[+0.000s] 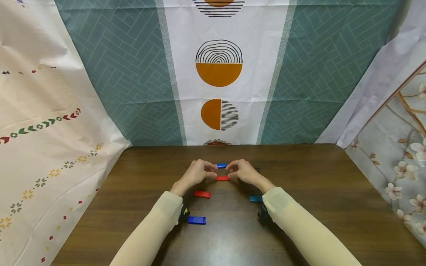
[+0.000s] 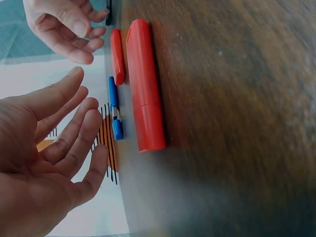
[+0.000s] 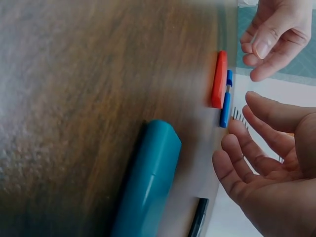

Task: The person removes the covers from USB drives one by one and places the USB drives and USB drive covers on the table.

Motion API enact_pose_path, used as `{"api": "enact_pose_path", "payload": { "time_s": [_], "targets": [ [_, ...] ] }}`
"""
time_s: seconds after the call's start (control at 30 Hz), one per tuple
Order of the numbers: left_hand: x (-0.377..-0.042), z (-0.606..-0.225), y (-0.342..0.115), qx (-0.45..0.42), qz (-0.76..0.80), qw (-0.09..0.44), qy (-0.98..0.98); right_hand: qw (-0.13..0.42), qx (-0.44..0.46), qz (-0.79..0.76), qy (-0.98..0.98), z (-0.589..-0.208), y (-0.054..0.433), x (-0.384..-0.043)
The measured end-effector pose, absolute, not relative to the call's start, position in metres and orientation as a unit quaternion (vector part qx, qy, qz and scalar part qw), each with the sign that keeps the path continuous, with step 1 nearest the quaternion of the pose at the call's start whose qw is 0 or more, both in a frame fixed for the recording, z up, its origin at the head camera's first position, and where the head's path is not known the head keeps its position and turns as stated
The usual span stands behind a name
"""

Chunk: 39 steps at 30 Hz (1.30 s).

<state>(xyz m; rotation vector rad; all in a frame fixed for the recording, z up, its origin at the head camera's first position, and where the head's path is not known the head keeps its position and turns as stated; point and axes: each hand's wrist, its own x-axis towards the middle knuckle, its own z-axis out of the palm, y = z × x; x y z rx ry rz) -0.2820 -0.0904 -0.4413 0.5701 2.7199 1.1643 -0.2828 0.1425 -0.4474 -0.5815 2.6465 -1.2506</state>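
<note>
My left hand [image 1: 198,171] and right hand [image 1: 244,172] face each other over the far part of the table, fingers loosely bent and nothing held. Between them lie a red USB flash drive [image 1: 222,178] and, behind it, a blue flash drive [image 1: 221,166]. A silver part shows between the two blue pieces of this drive [image 2: 114,108] in the left wrist view. Another red flash drive [image 2: 144,89] lies close to my left wrist. Near my right wrist is a teal flash drive [image 3: 150,177], its cap seam visible.
A darker blue flash drive [image 1: 196,220] lies nearer the front, beside the left wrist camera. A black stick [image 3: 198,217] is partly hidden behind my right hand in the head view. The brown wooden table [image 1: 219,240] meets a patterned curtain [image 1: 219,129] at the back.
</note>
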Motion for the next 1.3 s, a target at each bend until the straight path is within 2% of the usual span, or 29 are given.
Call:
{"api": "enact_pose_path", "payload": {
  "time_s": [0.67,1.3],
  "targets": [
    [-0.281,-0.446,-0.098,0.181,0.369,0.071,0.909,0.094,-0.205,-0.374,0.899,-0.451,0.125,-0.283],
    [-0.278,-0.443,-0.103,0.190,0.366,0.076,0.908,0.078,-0.216,-0.297,0.927,-0.454,0.114,-0.282]
  ]
}}
